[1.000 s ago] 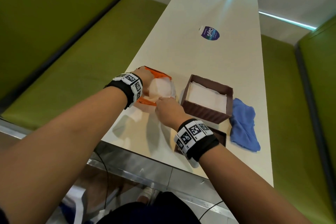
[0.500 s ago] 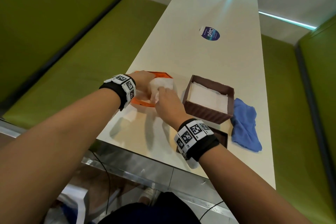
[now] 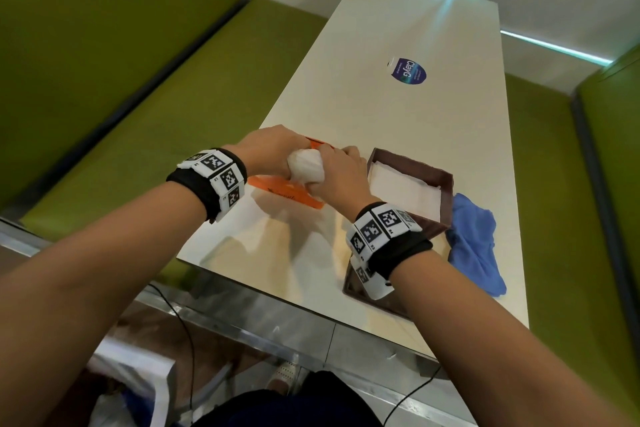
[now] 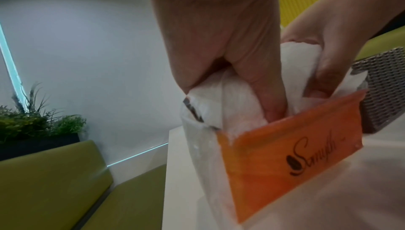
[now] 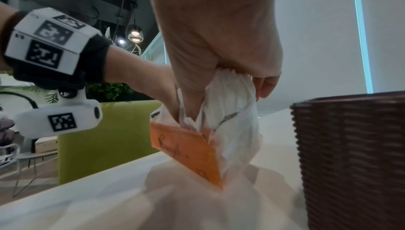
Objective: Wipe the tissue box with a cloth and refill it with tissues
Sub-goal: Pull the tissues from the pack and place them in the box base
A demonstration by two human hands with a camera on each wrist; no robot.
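An orange tissue packet (image 3: 287, 192) (image 4: 285, 148) (image 5: 188, 150) stands near the table's front left. A bent wad of white tissues (image 3: 306, 166) (image 4: 241, 98) (image 5: 230, 98) sticks up out of it. My left hand (image 3: 268, 149) (image 4: 219, 60) grips the wad's left side, thumb pressed into it. My right hand (image 3: 341, 173) (image 5: 219, 51) grips its right side. The brown woven tissue box (image 3: 446, 180) (image 5: 350, 155) (image 4: 385, 88) sits open just to the right, with white tissues (image 3: 405, 189) inside. A blue cloth (image 3: 474, 246) lies beside the box.
The box's brown lid (image 3: 374, 298) lies by the table's near edge under my right wrist. A round sticker (image 3: 408, 70) is stuck mid-table. Green benches (image 3: 145, 128) run along both sides of the white table (image 3: 398, 21).
Both hands have closed in on the tissues and bunched them upward out of the packet, which has tipped up from lying flatter on the table.
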